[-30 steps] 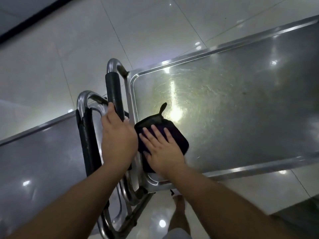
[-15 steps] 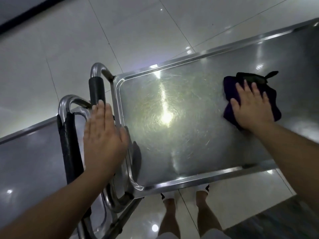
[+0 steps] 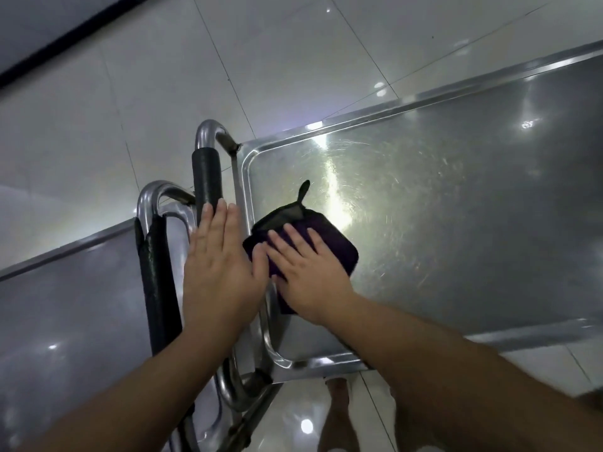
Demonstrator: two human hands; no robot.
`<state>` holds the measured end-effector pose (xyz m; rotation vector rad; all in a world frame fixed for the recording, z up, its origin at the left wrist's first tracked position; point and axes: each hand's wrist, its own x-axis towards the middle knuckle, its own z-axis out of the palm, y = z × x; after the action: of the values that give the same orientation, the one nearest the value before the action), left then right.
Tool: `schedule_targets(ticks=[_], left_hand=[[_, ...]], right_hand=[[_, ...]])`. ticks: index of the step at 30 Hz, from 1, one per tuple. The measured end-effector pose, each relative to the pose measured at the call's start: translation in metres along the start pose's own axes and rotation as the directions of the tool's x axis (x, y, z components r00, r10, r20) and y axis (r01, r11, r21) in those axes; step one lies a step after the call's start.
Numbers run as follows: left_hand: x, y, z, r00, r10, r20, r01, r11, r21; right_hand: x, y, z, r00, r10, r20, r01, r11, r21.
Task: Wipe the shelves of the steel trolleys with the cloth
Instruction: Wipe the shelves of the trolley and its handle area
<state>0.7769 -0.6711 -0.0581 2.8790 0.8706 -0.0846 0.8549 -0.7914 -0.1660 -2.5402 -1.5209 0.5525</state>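
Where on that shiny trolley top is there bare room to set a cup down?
The shelf is bare right of the cloth, out to its far and near rims. It is crowded at the handle end, where the left hand and right hand sit close together.

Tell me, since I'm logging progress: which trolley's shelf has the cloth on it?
The right-hand trolley: the purple cloth lies by its handle-end rim under the right hand; the left trolley has none.

Glossy pale floor tiles (image 3: 261, 60) with thin grout lines; dark strip (image 3: 65, 40) at eleven o'clock; bare feet (image 3: 337, 396) at six.
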Motion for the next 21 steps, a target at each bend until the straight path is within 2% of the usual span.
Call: schedule_targets(ticks=[2,4,7,9,12,15,18,21], left_hand=[[0.001,-0.002,-0.001,1.000,-0.007,-0.008,0.007,1.000,-0.018],[0.001,-0.005,-0.002,1.000,-0.005,-0.012,0.004,1.000,-0.017],[0.000,-0.007,-0.002,1.000,0.012,-0.011,-0.012,1.000,-0.027],[0.000,-0.007,-0.002,1.000,0.007,-0.003,-0.008,0.999,-0.038],[0.000,-0.008,-0.001,1.000,0.006,0.000,-0.006,0.999,-0.041],[0.000,-0.008,-0.001,1.000,0.013,-0.005,-0.013,0.999,-0.032],[0.000,-0.006,0.000,1.000,0.013,-0.019,-0.014,0.999,-0.040],[-0.001,-0.004,-0.001,1.000,0.018,-0.017,-0.019,1.000,-0.023]], right_hand=[[0.013,-0.005,-0.001,0.998,-0.063,0.020,0.064,0.998,-0.028],[0.022,0.007,-0.006,0.998,-0.056,0.013,0.056,0.998,-0.034],[0.023,0.060,-0.020,0.994,0.103,-0.043,-0.103,0.995,-0.007],[0.017,0.117,-0.039,0.964,0.253,-0.077,-0.253,0.967,0.019],[-0.014,0.216,-0.070,0.855,0.507,-0.109,-0.505,0.862,0.051],[-0.053,0.294,-0.091,0.692,0.713,-0.109,-0.703,0.701,0.121],[-0.060,0.318,-0.099,0.549,0.830,-0.095,-0.809,0.556,0.189],[-0.037,0.300,-0.096,0.518,0.849,-0.104,-0.824,0.527,0.208]])
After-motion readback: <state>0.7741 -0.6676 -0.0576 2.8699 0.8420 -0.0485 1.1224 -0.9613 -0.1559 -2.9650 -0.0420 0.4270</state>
